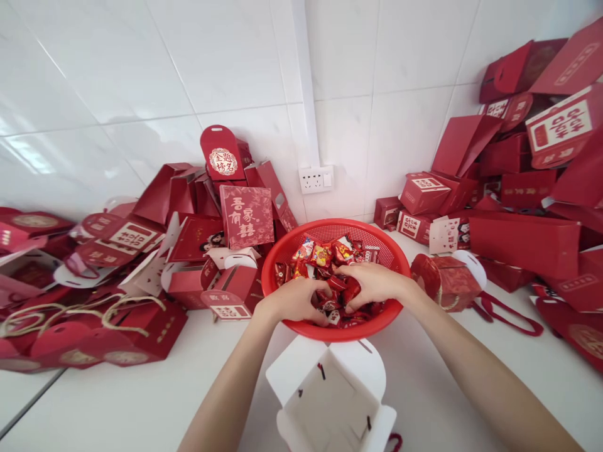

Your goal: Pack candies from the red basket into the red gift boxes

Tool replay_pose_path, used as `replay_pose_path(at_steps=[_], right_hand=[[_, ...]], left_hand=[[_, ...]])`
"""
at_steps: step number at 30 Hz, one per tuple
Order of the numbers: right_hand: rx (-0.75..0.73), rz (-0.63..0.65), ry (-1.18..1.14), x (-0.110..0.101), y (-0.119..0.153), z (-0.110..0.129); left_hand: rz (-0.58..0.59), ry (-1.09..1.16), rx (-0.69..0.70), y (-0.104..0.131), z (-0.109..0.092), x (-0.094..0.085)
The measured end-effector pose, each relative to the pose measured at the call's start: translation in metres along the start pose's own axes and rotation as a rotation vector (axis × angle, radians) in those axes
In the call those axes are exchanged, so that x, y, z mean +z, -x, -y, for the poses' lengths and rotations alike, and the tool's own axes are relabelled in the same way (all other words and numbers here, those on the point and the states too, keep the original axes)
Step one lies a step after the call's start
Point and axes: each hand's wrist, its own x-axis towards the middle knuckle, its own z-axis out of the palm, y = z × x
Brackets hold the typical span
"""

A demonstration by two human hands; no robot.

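A round red plastic basket (pixel 393 254) stands at the centre, holding many small wrapped candies (pixel 322 254), mostly red. Both hands reach into it from the front. My left hand (pixel 301 298) is at the basket's front left, fingers curved down among the candies. My right hand (pixel 370 282) lies further right, its fingers bent round red wrapped candies. The fingertips of both are partly hidden by the wrappers. Just in front of the basket is an open box (pixel 330 402) with its white inside facing up and flaps spread; small dark bits show inside it.
Piles of red gift boxes stand left (pixel 127 242) and right (pixel 522 232) of the basket on the white table (pixel 141 402). A square patterned box (pixel 247 216) leans behind at left. Behind rises a white tiled wall with a socket (pixel 316 179).
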Motion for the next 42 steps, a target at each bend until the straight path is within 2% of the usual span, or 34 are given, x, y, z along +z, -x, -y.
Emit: replay_pose_path(at_steps=[6, 13, 18, 21, 23, 26, 29, 33, 36, 42], right_hand=[[-0.004, -0.174, -0.067, -0.001, 0.004, 0.002], [0.027, -0.394, -0.379, -0.001, 0.006, 0.003], [0.165, -0.314, -0.824, 0.000, 0.006, -0.005], [0.215, -0.302, -0.959, 0.000, 0.006, -0.008], [0.197, -0.271, -1.002, -0.002, 0.006, -0.008], [0.161, -0.213, -1.036, -0.004, 0.008, -0.007], [0.145, -0.213, -1.019, -0.004, 0.008, -0.007], [-0.007, -0.250, -0.843, -0.004, 0.008, -0.008], [-0.049, -0.234, -0.708, -0.006, 0.009, -0.008], [-0.068, -0.130, -0.843, -0.008, 0.011, -0.003]], left_hand=[[-0.011, 0.039, 0.020, -0.002, 0.002, 0.005], [-0.051, 0.009, 0.054, 0.003, 0.000, 0.006], [-0.093, -0.045, 0.076, 0.006, -0.003, 0.007], [-0.116, -0.045, 0.078, 0.007, -0.002, 0.008], [-0.129, -0.039, 0.083, 0.007, -0.001, 0.008], [-0.153, -0.027, 0.095, 0.007, -0.001, 0.008], [-0.196, 0.087, 0.120, 0.008, -0.001, 0.007], [-0.241, 0.294, 0.182, 0.010, 0.000, 0.007], [-0.266, 0.354, 0.243, 0.011, 0.001, 0.008], [-0.244, 0.290, 0.304, 0.011, 0.002, 0.006]])
